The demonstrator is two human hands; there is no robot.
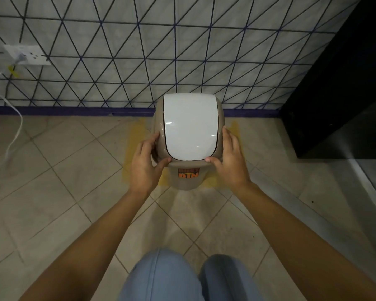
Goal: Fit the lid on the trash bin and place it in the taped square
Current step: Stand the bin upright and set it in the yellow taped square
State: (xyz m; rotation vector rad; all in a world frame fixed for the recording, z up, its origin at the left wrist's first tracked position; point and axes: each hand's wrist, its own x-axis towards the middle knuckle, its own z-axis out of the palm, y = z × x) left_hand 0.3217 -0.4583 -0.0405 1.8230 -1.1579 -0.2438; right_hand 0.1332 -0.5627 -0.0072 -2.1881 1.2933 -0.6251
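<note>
A beige trash bin (188, 182) with an orange "BIN" label stands on the floor near the wall. Its lid (188, 127), a beige frame with a white swing flap, sits on top of it. The bin rests inside a square of yellow tape (131, 144), whose strips show to the left, right and front of it. My left hand (144, 164) grips the lid's left front corner, thumb on the rim. My right hand (230, 158) holds the lid's right front corner the same way.
A tiled wall with a dark baseboard (74, 110) runs just behind the bin. A black cabinet (339, 101) stands to the right. A wall socket (27, 54) with a white cable (15, 127) hangs at the left. My knees in light jeans (182, 279) are below.
</note>
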